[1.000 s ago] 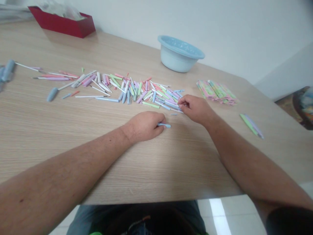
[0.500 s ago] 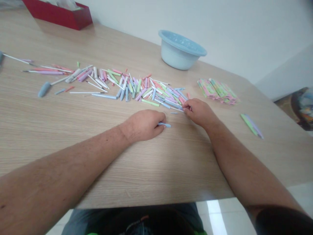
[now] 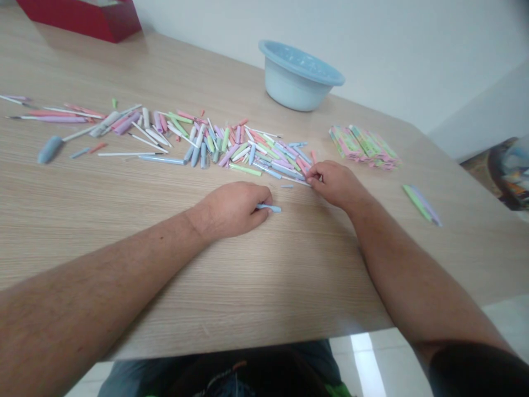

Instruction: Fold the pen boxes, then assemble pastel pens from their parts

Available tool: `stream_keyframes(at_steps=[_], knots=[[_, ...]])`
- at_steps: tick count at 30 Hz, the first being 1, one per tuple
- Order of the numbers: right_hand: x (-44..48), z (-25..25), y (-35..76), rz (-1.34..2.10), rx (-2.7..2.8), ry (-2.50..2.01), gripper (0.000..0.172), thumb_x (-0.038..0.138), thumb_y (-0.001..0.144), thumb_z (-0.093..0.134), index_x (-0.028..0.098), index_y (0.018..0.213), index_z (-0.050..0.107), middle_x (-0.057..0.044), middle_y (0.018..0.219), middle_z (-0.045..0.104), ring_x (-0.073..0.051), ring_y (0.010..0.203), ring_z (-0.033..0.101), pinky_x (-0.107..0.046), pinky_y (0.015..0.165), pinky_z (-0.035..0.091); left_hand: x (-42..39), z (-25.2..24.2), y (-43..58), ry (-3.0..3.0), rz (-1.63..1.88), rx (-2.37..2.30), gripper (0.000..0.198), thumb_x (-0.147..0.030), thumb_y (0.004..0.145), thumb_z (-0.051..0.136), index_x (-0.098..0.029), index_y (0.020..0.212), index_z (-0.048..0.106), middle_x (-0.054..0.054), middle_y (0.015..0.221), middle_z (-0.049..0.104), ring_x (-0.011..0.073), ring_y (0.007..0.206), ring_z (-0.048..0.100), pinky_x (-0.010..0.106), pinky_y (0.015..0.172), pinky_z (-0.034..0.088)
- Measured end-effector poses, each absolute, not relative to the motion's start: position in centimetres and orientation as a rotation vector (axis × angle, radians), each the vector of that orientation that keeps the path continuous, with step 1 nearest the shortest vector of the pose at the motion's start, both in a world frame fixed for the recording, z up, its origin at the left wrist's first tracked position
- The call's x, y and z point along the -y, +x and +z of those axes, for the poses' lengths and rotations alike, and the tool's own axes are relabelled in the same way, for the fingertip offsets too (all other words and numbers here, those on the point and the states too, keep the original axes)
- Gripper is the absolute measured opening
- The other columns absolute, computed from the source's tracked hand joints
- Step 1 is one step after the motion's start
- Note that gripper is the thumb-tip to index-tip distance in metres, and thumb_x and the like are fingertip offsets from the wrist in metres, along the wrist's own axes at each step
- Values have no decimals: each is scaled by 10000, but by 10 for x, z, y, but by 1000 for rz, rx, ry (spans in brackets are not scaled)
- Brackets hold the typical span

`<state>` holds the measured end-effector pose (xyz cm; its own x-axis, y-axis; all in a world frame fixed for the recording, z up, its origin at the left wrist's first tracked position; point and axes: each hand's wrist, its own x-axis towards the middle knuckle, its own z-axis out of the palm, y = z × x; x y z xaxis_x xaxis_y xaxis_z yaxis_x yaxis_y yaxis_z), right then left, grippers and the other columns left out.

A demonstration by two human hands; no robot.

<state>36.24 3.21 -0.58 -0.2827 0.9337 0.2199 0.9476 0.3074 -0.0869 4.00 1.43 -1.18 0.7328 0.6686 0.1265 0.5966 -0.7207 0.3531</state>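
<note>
My left hand [image 3: 239, 208] is closed around a light blue pen piece [image 3: 270, 208], which sticks out between thumb and fingers just above the table. At the right end of a long heap of pen parts [image 3: 243, 144], my right hand [image 3: 330, 182] has its fingers pinched together. What those fingers hold, if anything, is hidden. The heap mixes blue, green, pink, purple and white barrels and caps with thin white refills [image 3: 126, 154]. A short, thin blue piece [image 3: 286, 186] lies on the table between my hands.
A light blue basin [image 3: 295, 82] stands behind the heap, near the wall. Pink and green packets [image 3: 363, 146] are stacked to the right. Beyond my right forearm lie a green pen [image 3: 416, 203] and a purple one. A red box [image 3: 111, 22] sits at the far left.
The view has shifted slightly, so the table things appear further left and higher. Both hands keep nearly the same poses; the blue piece stays in my left hand.
</note>
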Motion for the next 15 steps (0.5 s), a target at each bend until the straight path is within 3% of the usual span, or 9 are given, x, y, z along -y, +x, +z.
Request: stream_keyframes(at_steps=[15], knots=[[-29,-2,350,-262,2525,-1810,178,213,994,650,172,981,823,-171,1034,803,-326,1009,702,-439,969,534,-13,-10,41,2645,347,-1000,250,-365,1059,632,-211,1145,807,95,1087,858,316,1033,799,400,873,555]])
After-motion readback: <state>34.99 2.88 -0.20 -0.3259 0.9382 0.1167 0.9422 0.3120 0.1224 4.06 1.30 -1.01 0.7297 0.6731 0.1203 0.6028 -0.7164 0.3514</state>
